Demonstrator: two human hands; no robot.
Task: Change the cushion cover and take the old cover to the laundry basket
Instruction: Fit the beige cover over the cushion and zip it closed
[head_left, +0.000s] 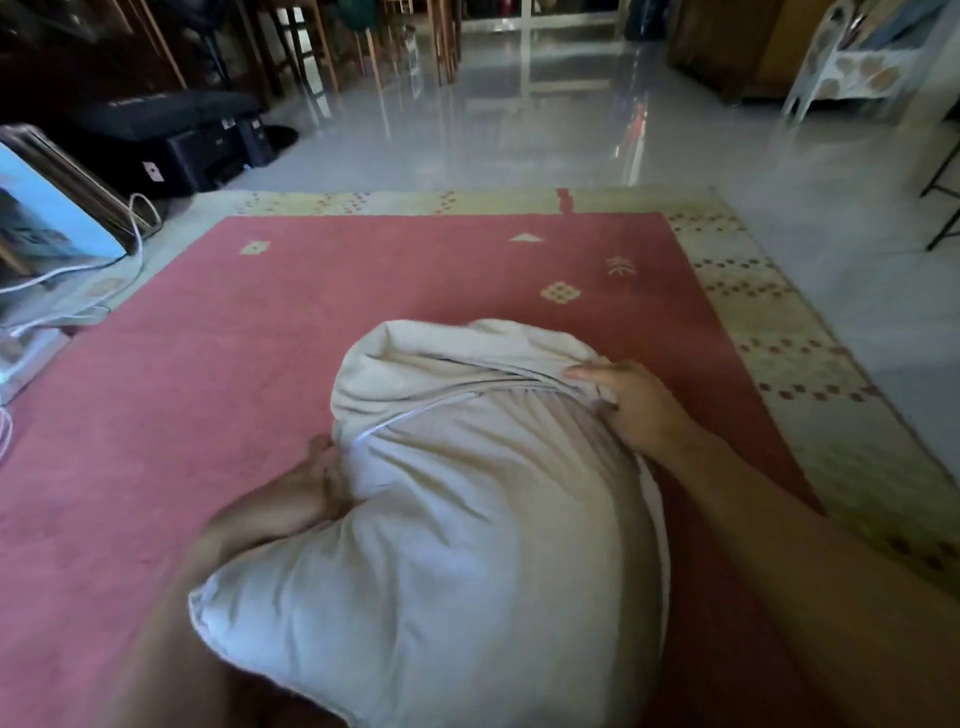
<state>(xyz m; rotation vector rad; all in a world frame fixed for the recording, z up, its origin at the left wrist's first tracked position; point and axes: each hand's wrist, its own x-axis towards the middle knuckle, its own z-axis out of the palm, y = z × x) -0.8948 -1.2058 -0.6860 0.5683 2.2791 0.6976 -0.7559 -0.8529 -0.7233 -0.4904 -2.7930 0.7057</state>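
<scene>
From your head camera, the cushion lies on the red rug directly in front of you, its near corner toward you and its far end bunched up. A cream cover sits gathered over that far end, with its edge running in a creased line across the cushion from the left side up to the right.

Your right hand is at the far right of the cushion, and its grip is closed on the cover's edge: the thumb lies flat on top of the fabric, pointing left, while the fingers curl under the bunched folds. The cover's gathered mass sits just left of and beyond that grip.

Your left hand is pressed against the cushion's left side, where the cover's edge comes down. Its fingers are tucked into the fold between cushion and rug and are blurred, so you cannot tell whether its grip is holding fabric or just pressing in.

Both forearms flank the cushion, which rests between them. Beyond the rug lies a glossy grey floor, with dark cases at the far left.
</scene>
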